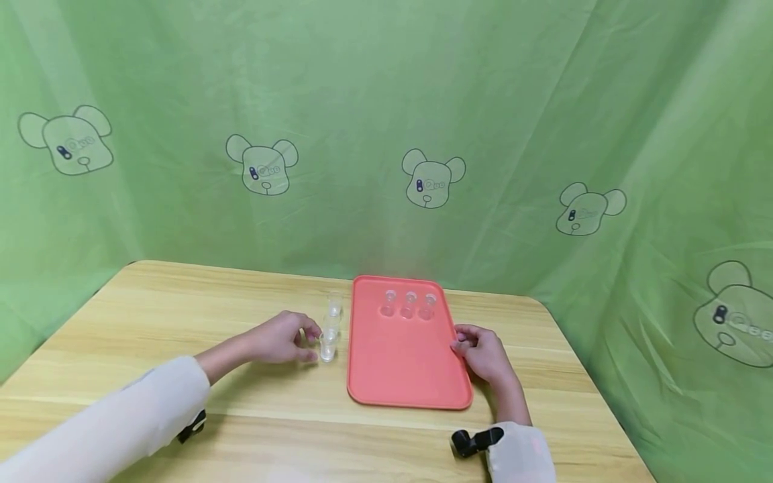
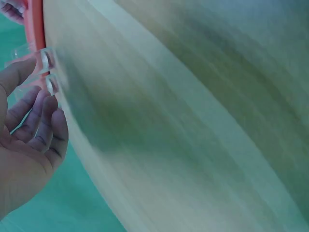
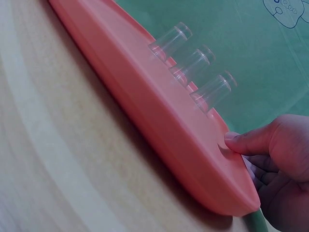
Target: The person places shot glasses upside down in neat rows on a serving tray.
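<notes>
Left hand (image 1: 284, 339) open, thumb and fingers parted beside the nearest of a row of clear glasses (image 1: 327, 350) left of the tray; contact cannot be told. Right hand (image 1: 485, 352) pinches the right rim of the red tray (image 1: 406, 372), thumb on top. Three more clear glasses (image 1: 408, 305) stand on the tray near its far end, apparently mouth down. Risks, as judged: the row is tightly spaced, so a sideways brush of the fingers could knock one glass into the next; smooth walls may slip under a light pinch; a lift or tug by the right hand could tilt the tray and topple the standing glasses. Surface: pale wood-grain counter (image 1: 181, 302), rounded far corners, tray lying flat. Room: green curtain (image 1: 356, 87) behind and to the right, creased, printed with outlined round-eared animal heads.
</notes>
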`<state>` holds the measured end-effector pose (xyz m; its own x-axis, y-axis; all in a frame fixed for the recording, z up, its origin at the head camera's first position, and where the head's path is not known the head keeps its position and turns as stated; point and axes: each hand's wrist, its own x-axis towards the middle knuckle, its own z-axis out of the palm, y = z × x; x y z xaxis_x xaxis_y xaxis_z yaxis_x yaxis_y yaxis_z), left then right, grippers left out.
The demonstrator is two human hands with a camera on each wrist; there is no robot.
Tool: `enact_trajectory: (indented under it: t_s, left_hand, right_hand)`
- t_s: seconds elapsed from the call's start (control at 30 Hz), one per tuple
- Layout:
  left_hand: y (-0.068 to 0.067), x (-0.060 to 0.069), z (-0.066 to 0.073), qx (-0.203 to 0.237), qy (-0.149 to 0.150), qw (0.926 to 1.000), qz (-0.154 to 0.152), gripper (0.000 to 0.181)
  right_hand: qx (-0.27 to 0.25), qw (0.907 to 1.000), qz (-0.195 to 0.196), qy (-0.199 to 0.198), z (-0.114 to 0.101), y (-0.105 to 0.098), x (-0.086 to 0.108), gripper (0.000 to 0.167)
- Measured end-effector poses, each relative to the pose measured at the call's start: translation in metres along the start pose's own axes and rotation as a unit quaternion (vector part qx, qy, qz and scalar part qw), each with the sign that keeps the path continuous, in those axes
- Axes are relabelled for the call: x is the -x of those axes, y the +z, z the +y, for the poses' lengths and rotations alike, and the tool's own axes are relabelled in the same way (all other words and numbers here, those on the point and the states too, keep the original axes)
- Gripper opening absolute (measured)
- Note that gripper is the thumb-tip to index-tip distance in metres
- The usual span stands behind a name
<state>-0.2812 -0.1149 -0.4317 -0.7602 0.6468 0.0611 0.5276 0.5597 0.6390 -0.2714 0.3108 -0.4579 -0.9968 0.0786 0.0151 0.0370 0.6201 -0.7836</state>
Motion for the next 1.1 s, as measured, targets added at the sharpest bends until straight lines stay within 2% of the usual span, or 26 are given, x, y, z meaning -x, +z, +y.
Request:
enact_trajectory:
  t_s: [0.27, 0.5, 0.83, 1.1]
  left_hand:
    - [0.005, -0.005, -0.002, 0.009, 0.01, 0.9995, -0.03, 0.033]
    - [0.011, -0.011, 0.002, 0.002, 0.021, 0.9994, -0.027, 0.021]
    - [0.02, -0.016, 0.008, 0.011, 0.022, 0.9995, -0.021, 0.02]
    - [0.025, -0.016, 0.009, 0.017, 0.004, 0.9998, -0.002, 0.021]
  right_hand:
    - [0.0, 1.0, 0.0, 0.006, 0.0, -0.001, 0.0, 0.037]
    - [-0.003, 1.0, 0.001, 0.006, 0.001, 0.0, -0.001, 0.037]
    - [-0.002, 1.0, -0.001, 0.006, 0.002, -0.001, -0.001, 0.037]
    - [-0.005, 1.0, -0.002, 0.003, 0.002, -0.001, 0.001, 0.037]
